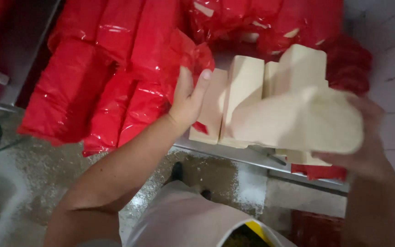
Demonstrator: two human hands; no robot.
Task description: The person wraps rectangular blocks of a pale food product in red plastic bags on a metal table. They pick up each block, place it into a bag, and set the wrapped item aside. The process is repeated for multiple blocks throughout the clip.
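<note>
My left hand (187,98) is shut on a bunch of thin red plastic film (189,54), pinching it at the left end of a row of cream-coloured rectangular blocks (243,87) that stand on edge on a metal table (234,153). My right hand (366,142) grips one cream block (298,121), blurred with motion, lifted in front of the row and tilted toward me. Another cream block (300,66) stands behind it.
Several long packs wrapped in red plastic (101,73) lie across the table at the left and back. More red wrapping (270,20) is piled at the back right. White wall tiles (389,27) stand at the right. Speckled floor (33,174) lies below, with a dark shoe (177,171).
</note>
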